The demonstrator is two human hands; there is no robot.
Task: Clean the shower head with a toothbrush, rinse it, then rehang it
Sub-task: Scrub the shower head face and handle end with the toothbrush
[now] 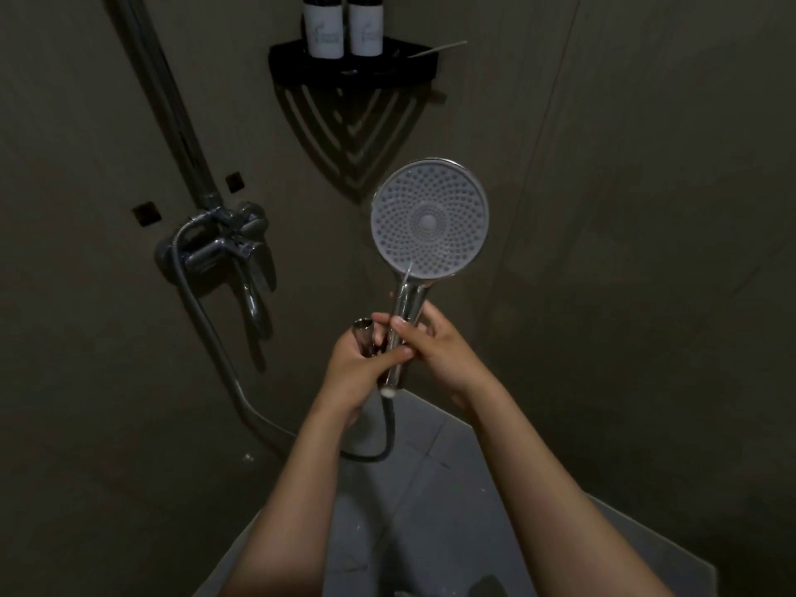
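Note:
The round chrome shower head [430, 217] is held upright with its grey nozzle face turned toward me. My right hand [435, 346] grips its chrome handle [405, 308]. The handle's lower end [389, 392] shows free, with a pale tip. My left hand [355, 364] grips the metal end nut [362, 331] of the shower hose [379, 454], just left of the handle and apart from its lower end. A thin pale streak runs from the face's lower edge onto the handle. No toothbrush is in either hand.
The hose loops down and left to the chrome mixer tap [224, 247] on the left wall, below a vertical riser pipe [159, 79]. A black corner shelf [353, 66] carries two dark bottles [344, 23] and a thin pale stick [439, 48]. Grey floor tiles [422, 467] lie below.

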